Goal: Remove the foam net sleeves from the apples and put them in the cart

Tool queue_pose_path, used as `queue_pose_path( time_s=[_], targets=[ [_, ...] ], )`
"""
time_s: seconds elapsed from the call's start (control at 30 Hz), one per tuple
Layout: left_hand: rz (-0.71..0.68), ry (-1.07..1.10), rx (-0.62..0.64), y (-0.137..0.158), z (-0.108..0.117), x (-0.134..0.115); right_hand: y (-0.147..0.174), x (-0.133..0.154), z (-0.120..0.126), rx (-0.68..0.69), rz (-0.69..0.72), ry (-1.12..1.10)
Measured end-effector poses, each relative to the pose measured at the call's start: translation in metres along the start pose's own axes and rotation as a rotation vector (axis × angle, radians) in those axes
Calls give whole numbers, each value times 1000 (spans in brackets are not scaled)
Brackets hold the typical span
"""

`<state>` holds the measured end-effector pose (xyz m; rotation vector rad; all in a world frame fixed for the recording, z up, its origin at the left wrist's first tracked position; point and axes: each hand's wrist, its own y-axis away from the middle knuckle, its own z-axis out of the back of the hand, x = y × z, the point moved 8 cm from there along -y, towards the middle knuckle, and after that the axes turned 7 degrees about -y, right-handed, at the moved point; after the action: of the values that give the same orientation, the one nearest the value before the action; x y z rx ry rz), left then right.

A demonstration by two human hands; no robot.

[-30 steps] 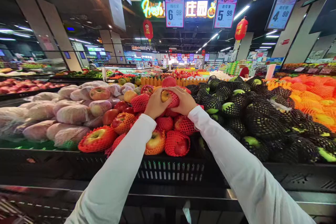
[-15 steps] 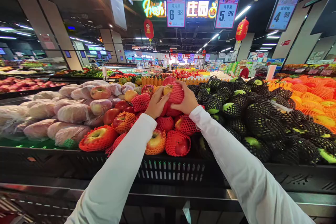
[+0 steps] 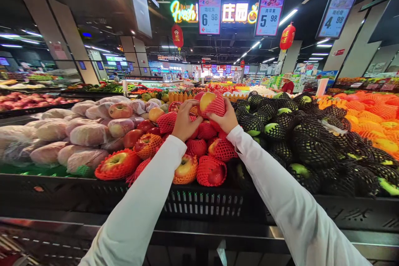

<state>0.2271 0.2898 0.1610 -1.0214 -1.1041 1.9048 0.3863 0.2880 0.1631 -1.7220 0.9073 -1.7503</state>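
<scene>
An apple point(image 3: 208, 102) with a yellow-red side shows partly bare in a red foam net point(image 3: 218, 106), raised over the apple pile. My right hand point(image 3: 227, 118) is closed round its right side, thumb across the lower front. My left hand point(image 3: 186, 121) has its fingers curled against the left edge of the netted apple, with its thumb apart below; the fingertips are partly hidden. Under both hands lie several red apples in red and orange nets, among them one netted apple point(image 3: 212, 170) at the front and one in an orange net point(image 3: 185, 169).
Plastic-wrapped fruit point(image 3: 90, 134) fills the left of the display. Green fruit in black nets point(image 3: 314, 145) is heaped at right, with orange fruit point(image 3: 370, 124) beyond. A black crate wall point(image 3: 202, 202) runs along the front. A person point(image 3: 287, 85) stands farther back at right.
The netted apple has turned and risen slightly, so more of its bare yellow-red side faces me. My left thumb has come away from the apple; the right hand keeps hold.
</scene>
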Motion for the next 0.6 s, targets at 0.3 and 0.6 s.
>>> queue_pose_path(
  time_s=[0.3, 0.6],
  targets=[
    [-25, 103, -169, 0, 15, -9, 0, 0, -7, 156, -70, -105],
    [54, 129, -226, 0, 24, -11, 7, -4, -21, 368, -163, -104]
  ],
)
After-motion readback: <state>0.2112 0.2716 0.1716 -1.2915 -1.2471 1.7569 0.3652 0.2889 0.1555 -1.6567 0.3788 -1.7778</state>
